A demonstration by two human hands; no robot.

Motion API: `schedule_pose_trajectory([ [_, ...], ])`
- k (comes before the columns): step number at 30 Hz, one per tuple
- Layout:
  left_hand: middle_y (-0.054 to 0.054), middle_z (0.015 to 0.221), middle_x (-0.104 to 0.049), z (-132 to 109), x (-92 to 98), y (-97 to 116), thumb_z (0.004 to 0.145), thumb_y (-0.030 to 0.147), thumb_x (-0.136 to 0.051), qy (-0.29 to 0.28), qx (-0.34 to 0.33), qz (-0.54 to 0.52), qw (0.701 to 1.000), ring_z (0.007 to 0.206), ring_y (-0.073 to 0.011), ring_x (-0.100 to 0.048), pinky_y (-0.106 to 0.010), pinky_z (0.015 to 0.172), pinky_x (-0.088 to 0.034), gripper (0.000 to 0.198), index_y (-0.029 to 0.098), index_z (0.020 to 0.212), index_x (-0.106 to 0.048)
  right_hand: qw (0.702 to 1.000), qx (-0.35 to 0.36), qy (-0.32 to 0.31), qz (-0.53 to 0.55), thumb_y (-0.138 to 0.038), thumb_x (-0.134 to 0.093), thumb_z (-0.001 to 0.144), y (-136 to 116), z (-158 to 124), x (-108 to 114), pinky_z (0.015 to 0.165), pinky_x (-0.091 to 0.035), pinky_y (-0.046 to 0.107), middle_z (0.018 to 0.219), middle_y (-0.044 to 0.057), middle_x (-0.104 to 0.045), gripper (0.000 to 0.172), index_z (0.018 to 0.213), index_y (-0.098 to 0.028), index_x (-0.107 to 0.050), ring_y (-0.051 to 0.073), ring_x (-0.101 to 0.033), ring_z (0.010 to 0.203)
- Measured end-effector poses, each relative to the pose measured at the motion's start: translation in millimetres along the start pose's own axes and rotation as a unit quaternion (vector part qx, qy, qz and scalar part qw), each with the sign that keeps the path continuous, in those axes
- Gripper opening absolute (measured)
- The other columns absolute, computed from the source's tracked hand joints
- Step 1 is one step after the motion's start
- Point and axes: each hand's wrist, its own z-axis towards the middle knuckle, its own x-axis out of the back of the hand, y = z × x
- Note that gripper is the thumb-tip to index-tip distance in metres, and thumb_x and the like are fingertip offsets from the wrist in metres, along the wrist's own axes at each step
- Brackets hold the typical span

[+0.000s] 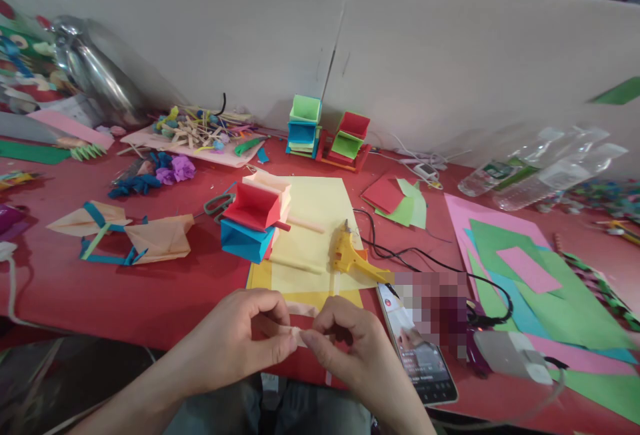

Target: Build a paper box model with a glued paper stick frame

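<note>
Close to the table's front edge, a small pale peach piece of paper (299, 336) is pinched between both my hands. My left hand (250, 338) grips its left end between thumb and fingers. The right end is in my right hand (353, 341), also closed, thumb on top. My fingers cover much of the paper. Just beyond them lie pale yellow sheets (320, 198), with a yellow glue gun (347, 255) resting on them. Folded paper boxes, red (255, 205) and blue (247, 240), stand at the sheets' left edge near rolled paper sticks (297, 265).
A phone (420, 355) and a white power adapter (510, 355) lie right of my hands, with black cable (425, 251) behind. Coloured sheets (535, 275) and plastic bottles (545, 175) are further right. Left are a peach-and-blue paper model (160, 238) and craft sticks (195, 131).
</note>
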Motion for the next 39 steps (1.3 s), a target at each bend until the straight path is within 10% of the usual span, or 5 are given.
schedule_pose_trajectory([
  [39,0.004,0.066,-0.057,-1.2,-5.2,-2.2,0.072,0.018,-0.060,0.051,-0.153,0.139,0.977,0.069,-0.0108,-0.052,-0.025,0.080,-0.037,0.013,0.019,0.061,-0.053,0.998,0.050,0.000,-0.050,-0.009,-0.057,0.070,-16.7,-5.2,-0.1,0.074,-0.039,0.032,0.065,-0.003,-0.055,0.014,0.061,-0.020,-0.055,0.013,-0.052,0.066],
])
